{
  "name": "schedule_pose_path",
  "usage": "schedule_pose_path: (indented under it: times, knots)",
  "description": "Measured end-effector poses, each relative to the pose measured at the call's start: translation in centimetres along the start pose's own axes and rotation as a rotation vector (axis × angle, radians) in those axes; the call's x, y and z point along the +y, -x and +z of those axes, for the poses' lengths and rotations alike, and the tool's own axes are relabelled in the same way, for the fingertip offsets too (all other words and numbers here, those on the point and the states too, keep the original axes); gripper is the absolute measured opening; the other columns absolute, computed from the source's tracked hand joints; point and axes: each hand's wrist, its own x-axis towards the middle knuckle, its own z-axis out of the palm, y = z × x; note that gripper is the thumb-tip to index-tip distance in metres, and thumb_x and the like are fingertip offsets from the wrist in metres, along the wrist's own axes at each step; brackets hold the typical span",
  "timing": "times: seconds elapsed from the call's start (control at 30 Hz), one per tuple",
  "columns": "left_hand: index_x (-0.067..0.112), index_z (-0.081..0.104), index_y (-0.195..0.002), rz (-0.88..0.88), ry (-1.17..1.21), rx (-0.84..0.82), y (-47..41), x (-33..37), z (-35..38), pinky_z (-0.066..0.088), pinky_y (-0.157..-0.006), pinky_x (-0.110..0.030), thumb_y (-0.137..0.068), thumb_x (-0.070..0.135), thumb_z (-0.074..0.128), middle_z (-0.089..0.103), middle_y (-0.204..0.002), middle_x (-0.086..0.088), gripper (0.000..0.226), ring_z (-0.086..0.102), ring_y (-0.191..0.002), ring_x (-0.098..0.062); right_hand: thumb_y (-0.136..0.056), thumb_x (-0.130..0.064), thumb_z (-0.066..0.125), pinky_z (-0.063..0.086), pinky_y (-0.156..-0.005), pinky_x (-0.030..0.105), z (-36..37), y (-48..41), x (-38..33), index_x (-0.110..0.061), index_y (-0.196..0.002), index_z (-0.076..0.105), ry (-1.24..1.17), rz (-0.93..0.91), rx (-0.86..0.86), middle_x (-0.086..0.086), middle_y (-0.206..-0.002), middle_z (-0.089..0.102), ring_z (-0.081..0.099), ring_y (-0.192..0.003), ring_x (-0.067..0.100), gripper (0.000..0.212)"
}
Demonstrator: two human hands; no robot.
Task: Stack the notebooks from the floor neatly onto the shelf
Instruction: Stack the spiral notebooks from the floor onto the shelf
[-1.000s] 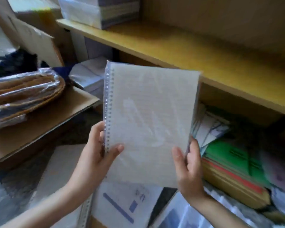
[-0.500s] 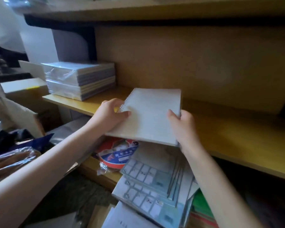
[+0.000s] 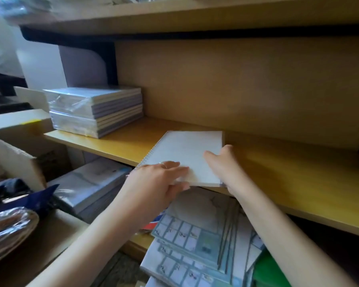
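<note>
While my left hand and right hand pinch the white spiral-bound notebook, I should seat it squarely right of the plastic-wrapped notebook stack.

Notebook on shelf front edge — wrapped stack far left, hands at near corners.

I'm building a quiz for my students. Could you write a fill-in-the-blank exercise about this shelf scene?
1. Gripped by the left hand and right hand, the white spiral-bound notebook lies ____ the yellow wooden shelf.
2. Its wire spiral runs along its ____ edge.
3. It lies to the ____ of the plastic-wrapped stack of notebooks.
Missing words: on; left; right.
</note>
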Motion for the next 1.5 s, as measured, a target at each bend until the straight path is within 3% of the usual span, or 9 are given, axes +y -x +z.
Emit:
schedule_pose_path:
  times: [0.07, 0.2, 0.33, 0.5, 0.67, 0.77, 0.97, 1.17, 1.5]
  knots:
    - [0.036, 0.070, -0.103, 0.014, 0.004, 0.060, 0.3, -1.0, 0.8, 0.059, -0.057, -0.035, -0.081, 0.047, 0.036, 0.071, -0.108, 0.009, 0.042, 0.072, -0.075, -0.019, -0.094, -0.034, 0.047, 0.049, -0.080, 0.034, 0.3, 0.6, -0.3, -0.001, -0.144, 0.018, 0.243, -0.019, -0.020, 0.016, -0.130, 0.041, 0.054, -0.103, 0.028, 0.067]
    - [0.030, 0.074, -0.097, 0.019, -0.120, 0.067, 0.0, -2.8, 1.6, 0.057, -0.056, -0.032, -0.081, 0.037, 0.040, 0.074, -0.097, 0.004, 0.039, 0.073, -0.076, -0.019, -0.091, -0.046, 0.046, 0.040, -0.085, 0.034, 0.9, 3.1, 0.1, -0.017, -0.132, 0.038, 0.731, -0.309, 0.102, 0.009, -0.139, 0.022, 0.040, -0.117, 0.027, 0.051]
    - [0.026, 0.072, -0.107, -0.086, -0.059, 0.090, -0.9, -4.2, 2.0, 0.056, -0.078, -0.036, -0.085, 0.028, 0.048, 0.070, -0.110, -0.001, 0.033, 0.070, -0.094, -0.023, -0.095, -0.035, 0.046, 0.035, -0.095, 0.029, 2.0, 4.0, 0.4, -0.030, -0.125, 0.055, 0.639, -0.616, 0.025, -0.007, -0.128, 0.053, 0.045, -0.117, 0.014, 0.031]
    - [0.024, 0.060, -0.125, -0.181, 0.073, 0.059, -2.4, -7.1, 2.9, 0.026, -0.114, -0.039, -0.095, 0.013, 0.048, 0.054, -0.135, 0.001, 0.034, 0.045, -0.131, -0.018, -0.098, -0.016, 0.041, 0.043, -0.096, 0.036, 3.7, 2.3, -0.4, -0.029, -0.124, 0.059, 0.694, -0.635, -0.065, -0.003, -0.122, 0.063, 0.055, -0.113, 0.019, 0.034]
    - [0.021, 0.074, -0.099, -0.338, -0.048, 0.235, -3.6, -7.9, 2.8, 0.039, -0.096, -0.033, -0.088, 0.012, 0.056, 0.070, -0.109, 0.000, 0.023, 0.061, -0.106, -0.024, -0.096, -0.007, 0.040, 0.049, -0.092, 0.039, 5.2, -0.2, -2.8, -0.030, -0.132, 0.053, 0.797, -0.553, -0.186, 0.003, -0.129, 0.059, 0.055, -0.112, 0.026, 0.045]
    - [0.022, 0.073, -0.099, -0.380, -0.176, 0.201, -3.8, -7.7, 2.7, 0.038, -0.091, -0.030, -0.086, 0.013, 0.052, 0.071, -0.106, 0.001, 0.027, 0.062, -0.100, -0.025, -0.097, -0.009, 0.038, 0.046, -0.095, 0.038, 5.8, -1.1, -3.6, -0.022, -0.133, 0.053, 0.812, -0.538, -0.259, 0.005, -0.132, 0.056, 0.051, -0.117, 0.027, 0.041]
    - [0.024, 0.061, -0.117, -0.385, -0.240, 0.055, -3.9, -9.3, 2.6, 0.033, -0.098, -0.034, -0.094, 0.034, 0.029, 0.060, -0.127, 0.006, 0.040, 0.059, -0.110, -0.019, -0.102, -0.020, 0.032, 0.039, -0.101, 0.039, 7.2, -2.7, -4.2, -0.018, -0.143, 0.034, 0.802, -0.526, -0.365, 0.007, -0.144, 0.042, 0.043, -0.127, 0.027, 0.042]
    - [0.021, 0.046, -0.133, -0.475, -0.189, -0.133, -5.1, -11.0, 2.4, 0.015, -0.111, -0.048, -0.095, 0.045, 0.021, 0.042, -0.145, 0.002, 0.051, 0.043, -0.129, -0.017, -0.102, -0.023, 0.028, 0.034, -0.106, 0.041, 9.3, -4.4, -5.2, -0.018, -0.144, 0.030, 0.729, -0.467, -0.399, 0.009, -0.149, 0.034, 0.036, -0.133, 0.028, 0.042]
    - [0.018, 0.029, -0.145, -0.511, -0.151, -0.138, -5.6, -13.6, 3.0, 0.005, -0.114, -0.054, -0.095, 0.050, 0.020, 0.021, -0.156, 0.002, 0.060, 0.020, -0.143, -0.011, -0.102, -0.024, 0.025, 0.014, -0.115, 0.047, 12.0, -5.9, -5.6, -0.019, -0.144, 0.029, 0.748, -0.522, -0.346, 0.005, -0.154, 0.026, 0.023, -0.141, 0.023, 0.043]
